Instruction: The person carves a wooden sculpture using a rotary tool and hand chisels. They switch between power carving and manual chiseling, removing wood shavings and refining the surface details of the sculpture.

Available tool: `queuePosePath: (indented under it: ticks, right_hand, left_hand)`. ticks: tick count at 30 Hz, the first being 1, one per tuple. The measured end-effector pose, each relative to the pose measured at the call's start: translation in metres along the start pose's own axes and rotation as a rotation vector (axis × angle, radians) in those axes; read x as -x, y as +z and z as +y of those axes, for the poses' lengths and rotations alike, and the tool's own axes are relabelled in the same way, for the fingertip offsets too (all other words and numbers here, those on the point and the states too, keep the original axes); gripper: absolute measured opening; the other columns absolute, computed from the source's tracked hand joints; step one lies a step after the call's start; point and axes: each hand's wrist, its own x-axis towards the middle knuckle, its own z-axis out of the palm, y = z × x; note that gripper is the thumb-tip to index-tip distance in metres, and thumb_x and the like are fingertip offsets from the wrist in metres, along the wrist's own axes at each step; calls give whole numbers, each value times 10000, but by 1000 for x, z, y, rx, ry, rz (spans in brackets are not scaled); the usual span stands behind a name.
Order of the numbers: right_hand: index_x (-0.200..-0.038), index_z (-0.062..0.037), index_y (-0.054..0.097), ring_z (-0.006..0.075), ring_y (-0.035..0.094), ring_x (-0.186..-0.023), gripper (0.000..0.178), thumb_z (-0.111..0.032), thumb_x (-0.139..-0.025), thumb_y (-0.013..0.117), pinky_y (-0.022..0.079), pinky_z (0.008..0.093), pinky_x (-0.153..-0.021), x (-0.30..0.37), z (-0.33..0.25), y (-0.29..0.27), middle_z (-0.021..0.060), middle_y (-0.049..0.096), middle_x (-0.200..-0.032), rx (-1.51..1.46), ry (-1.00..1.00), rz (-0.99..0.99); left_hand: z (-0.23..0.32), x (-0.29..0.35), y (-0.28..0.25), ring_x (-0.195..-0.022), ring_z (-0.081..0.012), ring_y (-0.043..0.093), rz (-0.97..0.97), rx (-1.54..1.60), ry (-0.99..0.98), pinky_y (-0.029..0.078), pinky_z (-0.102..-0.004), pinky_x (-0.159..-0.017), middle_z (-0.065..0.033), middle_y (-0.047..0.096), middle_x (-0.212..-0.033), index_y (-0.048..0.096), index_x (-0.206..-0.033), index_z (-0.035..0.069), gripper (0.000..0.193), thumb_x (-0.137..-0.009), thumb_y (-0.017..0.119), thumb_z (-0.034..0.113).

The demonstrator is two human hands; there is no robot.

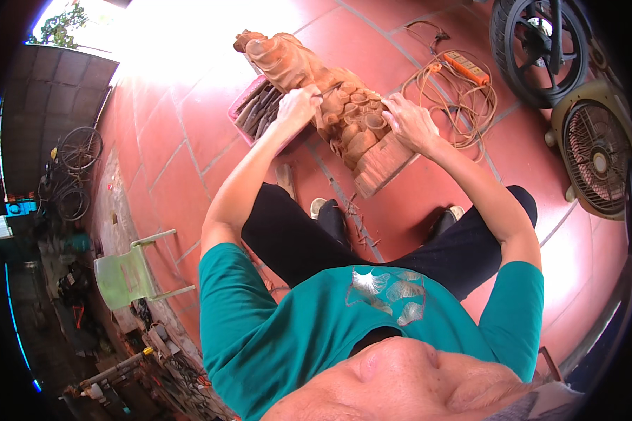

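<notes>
A seated person works on a large reddish-brown carved wooden sculpture (pixel 337 105) lying on the red tiled floor (pixel 182 140) between the feet. The left hand (pixel 298 105), fingers pinched around a thin carving tool (pixel 328 90), presses on the carving; the right hand (pixel 409 123) rests on it, fingers curled. A pink tray of chisels (pixel 256 109) lies just beside, an orange power strip (pixel 467 68) nearby.

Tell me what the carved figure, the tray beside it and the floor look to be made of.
Carved figure: bare, unvarnished reddish-brown wood, by its matte look, grain lines on the cut base and the shavings lying below it. Pink tray: probably plastic, judging by its even colour and thin rim. Floor: square red tiles, likely fired clay or ceramic, with pale grout lines and a slight sheen in the sunlight.
</notes>
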Motion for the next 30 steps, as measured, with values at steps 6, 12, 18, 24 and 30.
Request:
queuePosePath:
  ticks: [6, 12, 18, 24, 30]
  right_hand:
    - [-1195, -29, 568, 354, 637, -985, 307, -248, -1004, 470, 538, 468, -817, 3, 4, 1, 152, 564, -1134, 6, -1, 9]
    - [-1177, -4, 575, 364, 637, -994, 314, -237, -999, 462, 529, 483, -833, 0, 6, 1, 174, 568, -1149, 29, -12, 6]
    - [-1148, 4, 584, 376, 634, -1000, 301, -224, -986, 474, 527, 486, -843, -2, 1, 3, 192, 585, -1126, 29, -9, 18]
    - [-1129, -5, 583, 367, 630, -1004, 281, -218, -976, 479, 528, 482, -837, 0, 3, 4, 182, 594, -1109, 7, -24, 42]
    - [-1213, -33, 555, 339, 631, -994, 314, -236, -984, 485, 530, 459, -808, 3, 1, 1, 152, 591, -1122, -14, -8, 10]
  left_hand:
    - [11, 13, -11, -908, -401, 666, -80, -197, -39, 499, -481, -799, -212, 699, -920, 658, -1073, 88, 227, -903, 644, 237]
    - [25, 18, -49, -991, -397, 653, -14, -103, -27, 503, -480, -852, -245, 681, -1016, 662, -1130, 66, 283, -868, 630, 166]
    - [6, 12, -81, -1090, -332, 645, -219, 15, -48, 495, -421, -940, -221, 685, -1111, 642, -1189, 11, 381, -819, 662, 100]
    - [-11, -1, -96, -922, -292, 659, -126, 82, 56, 507, -410, -828, -167, 685, -931, 650, -1024, 0, 292, -770, 729, 120]
    - [-28, -29, -81, -906, -299, 667, -214, 32, 3, 512, -415, -824, -166, 692, -915, 659, -1015, -4, 269, -785, 720, 122]
